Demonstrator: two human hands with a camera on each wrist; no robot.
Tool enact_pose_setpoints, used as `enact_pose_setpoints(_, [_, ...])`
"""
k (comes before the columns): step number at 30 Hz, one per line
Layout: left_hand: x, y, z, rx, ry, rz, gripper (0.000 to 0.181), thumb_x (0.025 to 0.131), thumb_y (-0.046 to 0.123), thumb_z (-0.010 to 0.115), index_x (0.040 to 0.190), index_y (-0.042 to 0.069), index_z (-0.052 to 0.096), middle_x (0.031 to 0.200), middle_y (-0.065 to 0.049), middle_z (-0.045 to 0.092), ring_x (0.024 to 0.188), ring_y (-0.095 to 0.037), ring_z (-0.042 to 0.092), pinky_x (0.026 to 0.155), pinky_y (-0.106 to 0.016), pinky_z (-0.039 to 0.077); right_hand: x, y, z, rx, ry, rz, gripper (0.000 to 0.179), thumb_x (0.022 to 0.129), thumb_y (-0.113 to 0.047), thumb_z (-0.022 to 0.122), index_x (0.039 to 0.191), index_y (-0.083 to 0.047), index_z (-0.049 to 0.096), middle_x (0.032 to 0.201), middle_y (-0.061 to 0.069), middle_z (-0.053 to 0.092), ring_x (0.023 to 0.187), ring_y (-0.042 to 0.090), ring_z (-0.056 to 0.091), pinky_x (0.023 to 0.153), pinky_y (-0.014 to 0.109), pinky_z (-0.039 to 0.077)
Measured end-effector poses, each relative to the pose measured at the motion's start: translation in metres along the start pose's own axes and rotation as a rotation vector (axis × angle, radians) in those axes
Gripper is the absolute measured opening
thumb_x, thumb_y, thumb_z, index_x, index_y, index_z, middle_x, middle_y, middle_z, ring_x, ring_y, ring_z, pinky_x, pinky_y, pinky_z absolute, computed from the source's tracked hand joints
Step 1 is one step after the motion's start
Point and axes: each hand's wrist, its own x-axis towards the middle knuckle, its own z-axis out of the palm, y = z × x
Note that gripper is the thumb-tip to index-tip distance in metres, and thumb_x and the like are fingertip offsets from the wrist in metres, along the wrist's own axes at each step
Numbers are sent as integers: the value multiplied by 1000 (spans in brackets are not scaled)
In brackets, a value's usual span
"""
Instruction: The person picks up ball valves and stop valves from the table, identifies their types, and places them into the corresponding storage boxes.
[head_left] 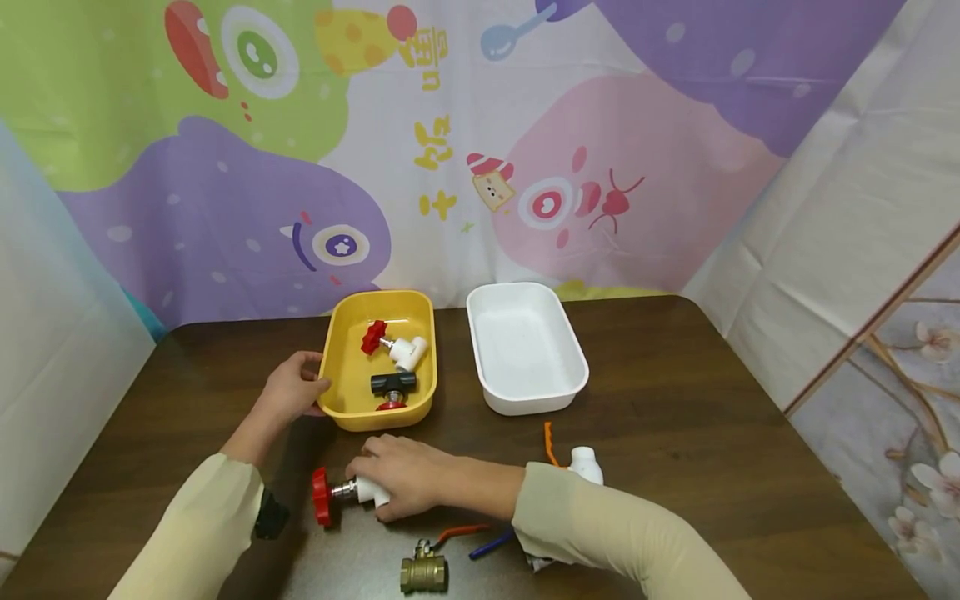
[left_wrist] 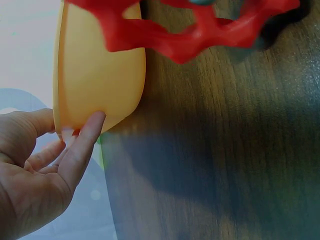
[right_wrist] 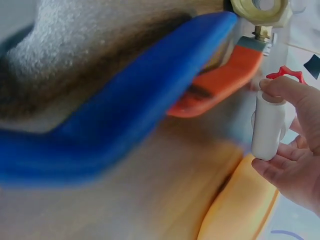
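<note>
My left hand [head_left: 288, 388] pinches the left rim of a yellow tray [head_left: 352, 421], with fingers on both sides of its wall in the left wrist view. In that tray lie a white valve [head_left: 407, 353] with a red handwheel and a black valve [head_left: 393, 383] with a red handwheel. My right hand [head_left: 416, 475] grips another white stop valve [right_wrist: 267, 125] by its pipe body, just in front of the tray. Its red handwheel [head_left: 321, 497] points left, on a metal stem. Part of the body is hidden under my fingers in the head view.
A white tray [head_left: 528, 404] stands right of the yellow one. Near the right forearm are a brass ball valve [head_left: 423, 574] with an orange lever, a blue lever [head_left: 491, 546], and a white valve [head_left: 586, 465] beside an orange handle [head_left: 550, 442]. A printed curtain [head_left: 450, 250] hangs behind the table.
</note>
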Motion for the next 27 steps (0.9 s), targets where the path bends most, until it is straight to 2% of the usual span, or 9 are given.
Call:
enact_pose_setpoints(8, [-1, -1, 0, -12, 1, 14, 54, 92, 10, 53, 138, -6, 29, 112, -29, 49, 74, -22, 65, 68, -40, 59, -8, 2, -18, -12, 40, -13, 56, 78, -41, 72, 127, -25, 51, 118, 0, 52, 102, 9, 49, 81, 14, 42])
enact_pose_setpoints(17, [-2, -1, 0, -15, 14, 38, 54, 91, 9, 53, 137, -8, 30, 110, -31, 50, 74, -23, 65, 66, -40, 59, -14, 14, -32, 15, 115, -54, 57, 77, -41, 73, 126, -21, 53, 116, 0, 54, 99, 7, 50, 81, 12, 42])
enact_pose_setpoints(27, [-1, 0, 1, -15, 16, 40, 53, 91, 7, 53, 136, -8, 30, 109, -31, 50, 73, -23, 65, 66, -41, 59, -21, 26, -50, 11, 124, -6, 57, 78, -41, 72, 128, -23, 52, 121, 1, 53, 104, 10, 51, 88, 18, 45])
